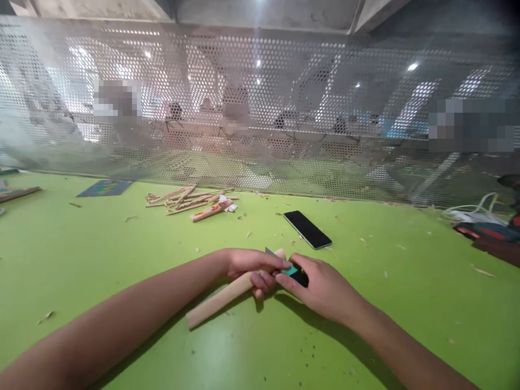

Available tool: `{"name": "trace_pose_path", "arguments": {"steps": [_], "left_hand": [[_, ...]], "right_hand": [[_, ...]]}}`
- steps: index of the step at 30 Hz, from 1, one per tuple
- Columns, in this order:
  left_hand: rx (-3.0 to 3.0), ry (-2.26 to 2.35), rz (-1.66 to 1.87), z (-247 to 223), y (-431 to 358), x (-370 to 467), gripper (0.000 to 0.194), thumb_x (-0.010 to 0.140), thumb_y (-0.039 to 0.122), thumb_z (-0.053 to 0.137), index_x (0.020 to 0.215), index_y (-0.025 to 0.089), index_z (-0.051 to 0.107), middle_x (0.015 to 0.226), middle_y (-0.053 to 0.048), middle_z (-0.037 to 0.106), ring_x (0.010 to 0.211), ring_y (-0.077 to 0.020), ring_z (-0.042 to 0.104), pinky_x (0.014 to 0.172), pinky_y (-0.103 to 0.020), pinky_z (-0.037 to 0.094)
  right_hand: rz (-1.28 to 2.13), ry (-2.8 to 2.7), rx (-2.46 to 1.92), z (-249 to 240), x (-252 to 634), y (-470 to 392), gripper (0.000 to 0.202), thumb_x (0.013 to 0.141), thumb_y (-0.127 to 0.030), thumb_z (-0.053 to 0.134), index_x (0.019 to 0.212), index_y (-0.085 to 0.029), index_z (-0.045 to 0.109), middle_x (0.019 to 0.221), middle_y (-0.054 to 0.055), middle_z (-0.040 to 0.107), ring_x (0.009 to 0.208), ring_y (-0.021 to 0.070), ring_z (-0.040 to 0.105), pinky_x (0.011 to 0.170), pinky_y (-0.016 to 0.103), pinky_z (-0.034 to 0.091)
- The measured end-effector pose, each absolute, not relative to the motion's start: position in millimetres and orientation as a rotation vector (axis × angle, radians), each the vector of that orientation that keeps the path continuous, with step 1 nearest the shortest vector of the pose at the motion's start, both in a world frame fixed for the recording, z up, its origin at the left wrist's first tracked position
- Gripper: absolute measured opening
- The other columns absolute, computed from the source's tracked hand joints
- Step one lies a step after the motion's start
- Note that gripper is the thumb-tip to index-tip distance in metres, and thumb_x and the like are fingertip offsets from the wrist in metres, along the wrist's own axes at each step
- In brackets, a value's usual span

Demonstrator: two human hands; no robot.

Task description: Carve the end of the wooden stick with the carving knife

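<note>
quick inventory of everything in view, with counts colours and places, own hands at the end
table: one, green, under everything
perforated screen: one, grey, behind table
people: count unclear, blurred, beyond screen
lights: several, white, beyond screen
patterned sheet: one, grey-blue, far left
sticks: several, tan, back left of centre
red-marked wood: one, tan, by sticks
phone: one, black, beyond hands
cables: count unclear, white, right edge
shavings: many, pale, scattered
wooden bar: one, tan, left hand
tool: one, black and green, right hand
left hand: one, bare, centre
right hand: one, bare, right of centre
</note>
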State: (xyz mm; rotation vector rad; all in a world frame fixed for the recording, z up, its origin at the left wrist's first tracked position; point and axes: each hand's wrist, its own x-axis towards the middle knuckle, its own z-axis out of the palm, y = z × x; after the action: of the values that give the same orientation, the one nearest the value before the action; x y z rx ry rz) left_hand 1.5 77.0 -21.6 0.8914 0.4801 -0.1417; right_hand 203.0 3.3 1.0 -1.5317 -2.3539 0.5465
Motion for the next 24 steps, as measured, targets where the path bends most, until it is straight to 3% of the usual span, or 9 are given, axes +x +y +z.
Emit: {"name": "trace_pose_path", "arguments": {"steps": [4,12,24], "left_hand": [[0.887,0.480,-0.109,-21.5,77.0,0.3,0.050,0.073,0.057,0.084,0.073,0.022,0.048,0.052,0.012,0.034,0.044,-0.0053,0.021,0.051,-0.022,0.041],[0.862,0.505,-0.123,-22.9,78.6,-1.0,0.049,0.069,0.056,0.087,0.076,0.019,0.055,0.053,0.013,0.031,0.044,-0.0044,0.020,0.056,-0.028,0.047],[0.859,0.497,-0.145,-20.4,78.8,-2.9,0.041,0.078,0.054,0.080,0.082,0.021,0.055,0.053,0.013,0.031,0.046,-0.0057,0.018,0.064,-0.031,0.053]], "right_hand": [[0.615,-2.377,-1.630,3.0,202.9,6.0,0.047,0.090,-0.067,0.061,0.087,-0.021,0.068,0.079,0.006,0.073,0.069,0.0228,0.062,0.057,0.028,0.034],[0.738,-2.368,-1.619,2.2,207.3,8.8,0.048,0.094,-0.067,0.054,0.085,-0.021,0.068,0.077,0.004,0.073,0.066,0.0206,0.062,0.054,0.026,0.035],[0.820,-2.345,-1.598,6.0,208.5,11.4,0.048,0.092,-0.068,0.055,0.084,-0.021,0.064,0.075,0.003,0.071,0.063,0.0191,0.060,0.053,0.026,0.036]]}}
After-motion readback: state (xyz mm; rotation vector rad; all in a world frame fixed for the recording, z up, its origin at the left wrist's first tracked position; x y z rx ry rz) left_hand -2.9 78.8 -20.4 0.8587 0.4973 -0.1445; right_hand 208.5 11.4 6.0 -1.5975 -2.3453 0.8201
